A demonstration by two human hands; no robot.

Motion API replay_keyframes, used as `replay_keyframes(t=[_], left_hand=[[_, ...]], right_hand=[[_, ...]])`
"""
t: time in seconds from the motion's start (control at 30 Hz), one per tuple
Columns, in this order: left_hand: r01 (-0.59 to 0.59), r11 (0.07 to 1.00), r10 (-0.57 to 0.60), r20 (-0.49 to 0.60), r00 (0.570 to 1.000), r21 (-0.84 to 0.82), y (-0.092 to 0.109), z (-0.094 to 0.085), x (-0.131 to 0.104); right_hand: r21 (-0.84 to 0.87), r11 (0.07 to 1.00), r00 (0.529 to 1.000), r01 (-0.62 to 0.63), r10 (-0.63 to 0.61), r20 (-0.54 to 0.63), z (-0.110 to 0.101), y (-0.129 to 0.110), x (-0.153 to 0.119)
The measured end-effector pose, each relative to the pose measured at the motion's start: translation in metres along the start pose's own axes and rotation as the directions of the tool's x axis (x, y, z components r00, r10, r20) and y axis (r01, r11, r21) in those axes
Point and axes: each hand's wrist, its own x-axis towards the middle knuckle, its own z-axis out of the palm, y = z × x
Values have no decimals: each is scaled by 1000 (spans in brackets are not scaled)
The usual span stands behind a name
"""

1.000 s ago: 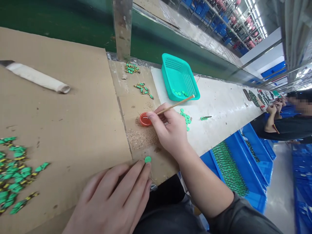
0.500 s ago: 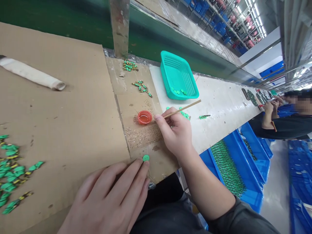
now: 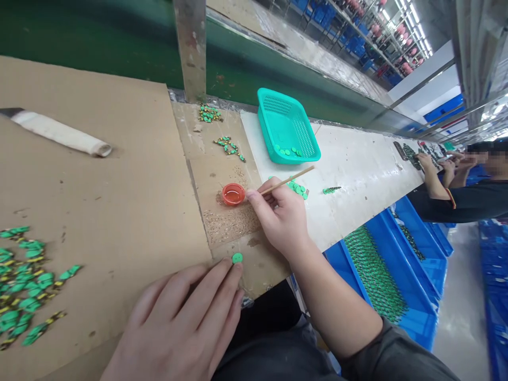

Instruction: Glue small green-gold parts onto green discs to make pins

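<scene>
My right hand (image 3: 283,219) pinches a thin wooden stick (image 3: 291,178) between thumb and fingers. Its lower end is hidden by the hand. Just left of the thumb stands a small red cup (image 3: 233,195) with liquid in it. Nearer to me, my left hand (image 3: 190,312) has its fingers drawn together, their tips on a small round green disc (image 3: 237,257) with tiny holes, like a button. The left thumb is out of sight. More green discs (image 3: 297,188) lie on the white surface beyond the right hand.
A turquoise basket (image 3: 273,153) with a few discs stands behind. Green-and-yellow pieces (image 3: 32,286) lie at left, below a knife with a wrapped handle (image 3: 59,130). Blue bins (image 3: 416,317) sit at lower right. A co-worker's arm (image 3: 434,185) shows at far right.
My right hand has moved slightly left and the stick has shifted with it. The view has tilted a little. The left hand still touches the disc.
</scene>
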Motion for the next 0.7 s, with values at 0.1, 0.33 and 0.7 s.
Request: replay_keyframes(t=[0.1,0.33,0.7], left_hand=[[-2,1000,2,-21,1000,-18,-2,1,3],[-95,995,96,-21,995,34,3,-13,24],[-67,996,66,17,998,60,10,-14,25]], right_hand=[[18,1000,1000,10,-10,3,0,1,1],[99,993,992,59,-47,-119,-14,-22,-33],[171,984,998,-54,45,54,-14,-34,-91]])
